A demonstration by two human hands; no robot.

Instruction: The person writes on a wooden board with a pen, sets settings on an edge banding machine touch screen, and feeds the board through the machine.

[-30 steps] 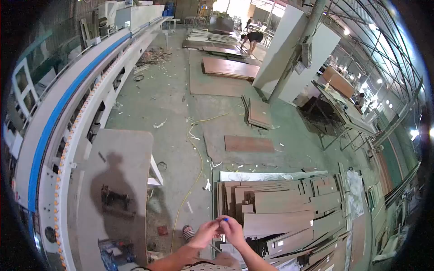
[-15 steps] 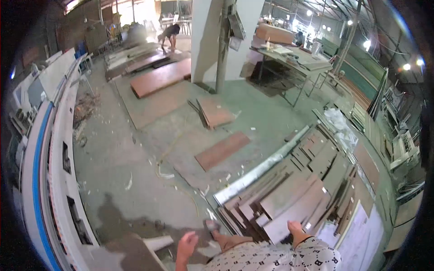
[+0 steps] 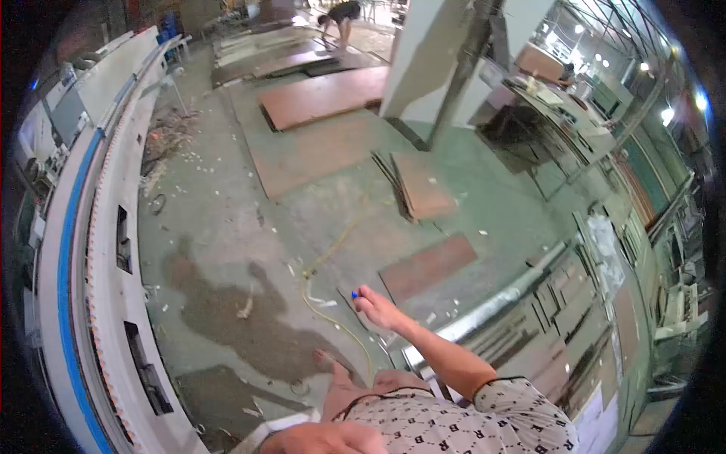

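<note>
My right hand (image 3: pixel 374 306) is stretched out over the floor in the middle of the view, its fingers closed. A small blue thing (image 3: pixel 355 295) shows at the fingertips, too little of it visible to name. Beyond that hand, a brown board (image 3: pixel 429 266) lies flat on the floor. My left hand (image 3: pixel 333 439) is low at the bottom edge, close to my patterned shirt (image 3: pixel 446 424). Its fingers are blurred and partly cut off, so what it may hold is hidden.
A long white machine bed with a blue strip (image 3: pixel 72 265) runs along the left. Stacked boards (image 3: pixel 544 333) lie at the right, beside a yellow hose (image 3: pixel 329 321) on the floor. A person (image 3: pixel 340 21) bends over panels (image 3: pixel 325 94) near a pillar (image 3: pixel 457 83).
My right hand has swung forward and left from the boards, now showing something blue. My left hand has dropped to the bottom edge. The view has turned left and down.
</note>
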